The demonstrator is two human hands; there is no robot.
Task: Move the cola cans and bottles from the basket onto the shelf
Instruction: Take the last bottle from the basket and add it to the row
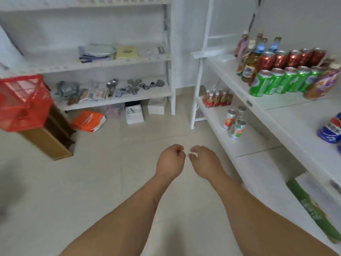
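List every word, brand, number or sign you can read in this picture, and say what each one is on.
No text can be read; the frame is blurred.
Green cans: a pale logo, letters illegible.
Red cans: print too blurred.
Blue can: a red, white and blue emblem, no readable letters.
Green box: pale characters, too smeared.
Orange bag: a white swoosh mark only.

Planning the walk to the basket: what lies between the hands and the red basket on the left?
In the head view, only bare tiled floor separates the left hand from the red basket, which sits on a wooden stand.
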